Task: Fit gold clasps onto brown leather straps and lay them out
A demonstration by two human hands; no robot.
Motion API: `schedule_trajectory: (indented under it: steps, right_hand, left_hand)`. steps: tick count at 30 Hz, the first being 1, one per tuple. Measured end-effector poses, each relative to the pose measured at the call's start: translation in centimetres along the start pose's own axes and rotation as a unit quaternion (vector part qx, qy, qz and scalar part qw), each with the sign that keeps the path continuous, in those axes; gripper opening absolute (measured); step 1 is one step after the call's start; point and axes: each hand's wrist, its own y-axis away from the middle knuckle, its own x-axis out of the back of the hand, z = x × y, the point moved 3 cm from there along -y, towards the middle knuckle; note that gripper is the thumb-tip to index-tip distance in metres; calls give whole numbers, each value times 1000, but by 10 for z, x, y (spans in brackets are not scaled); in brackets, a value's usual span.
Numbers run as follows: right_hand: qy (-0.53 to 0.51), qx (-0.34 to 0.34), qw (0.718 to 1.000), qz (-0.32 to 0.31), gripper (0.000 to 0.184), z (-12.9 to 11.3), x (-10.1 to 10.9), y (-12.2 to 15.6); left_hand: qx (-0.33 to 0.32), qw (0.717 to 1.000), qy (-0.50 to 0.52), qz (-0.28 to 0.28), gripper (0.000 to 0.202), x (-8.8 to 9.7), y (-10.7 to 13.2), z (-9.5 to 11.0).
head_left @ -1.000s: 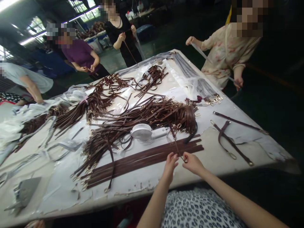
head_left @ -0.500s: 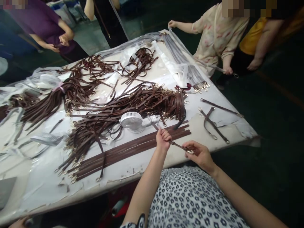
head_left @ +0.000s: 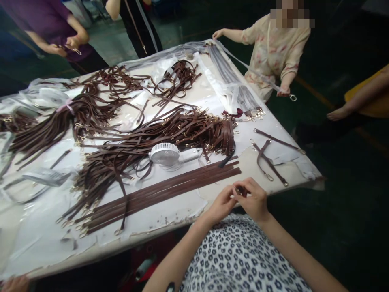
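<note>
Left hand (head_left: 219, 205) and right hand (head_left: 251, 198) pinch a leather strap (head_left: 240, 190) (mostly hidden)

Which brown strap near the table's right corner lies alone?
The straight strap along the edge touches nothing; the two straps below it cross each other.

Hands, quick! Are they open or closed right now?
Right hand: closed, pinching a small dark brown leather strap.
Left hand: curled beside that strap; cannot tell whether it grips it.

Small dark piece (head_left: 240, 191) between the left hand (head_left: 219, 205) and right hand (head_left: 253, 198), mostly hidden, its form too small to tell
</note>
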Motion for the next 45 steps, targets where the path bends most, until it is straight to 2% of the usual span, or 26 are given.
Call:
schedule_trajectory:
  steps: [2,4,6,8,10,12,14,18,21,23,26,28,30,32,36,40,45]
  right_hand:
    - [-62,-51,996,-33,11,13,-3,3]
    - [-130,-97,984,-73,14,28,1,7]
    - [-186,-146,969,-78,17,45,12,13]
    - [-216,-200,956,-19,19,65,32,17]
    - [-233,-240,939,76,23,82,56,18]
    - [-241,-247,926,155,27,93,76,16]
    - [-243,-243,920,188,29,98,89,13]
    - [-234,-243,925,175,30,101,94,6]
    - [-230,-236,928,176,29,102,93,2]
    - [-231,-220,928,191,28,102,97,-4]
    - [-223,-170,934,221,27,99,110,-18]
    - [-216,-133,944,209,26,96,119,-28]
    - [-214,-111,958,157,24,93,123,-37]
    - [-207,-101,970,79,25,90,119,-43]
    - [-169,-74,979,-84,28,87,94,-47]
    - [-187,-61,966,-166,28,83,72,-49]
    - [-210,-64,942,-252,27,65,59,-56]
  left_hand:
    - [-42,994,-95,-36,38,-11,0,2]
    - [-22,989,-133,-57,40,-13,-7,-9]
    - [9,983,-168,-69,38,-6,-21,-26]
    - [39,973,-224,-34,34,11,-42,-46]
    - [66,952,-295,40,35,32,-67,-63]
    - [81,925,-357,99,34,47,-94,-76]
    - [88,899,-413,116,29,50,-119,-88]
    - [105,855,-497,108,27,38,-154,-108]
    - [127,832,-529,111,28,29,-164,-118]
    - [131,827,-536,107,28,26,-166,-120]
    - [117,840,-523,86,19,26,-164,-112]
    - [95,862,-493,63,12,25,-158,-100]
    - [66,892,-446,40,12,22,-147,-83]
    - [31,920,-389,23,18,18,-131,-63]
    - [-27,960,-280,5,25,4,-92,-24]
    - [-46,978,-204,12,39,0,-63,2]
    - [-68,982,-175,25,43,8,-39,27]
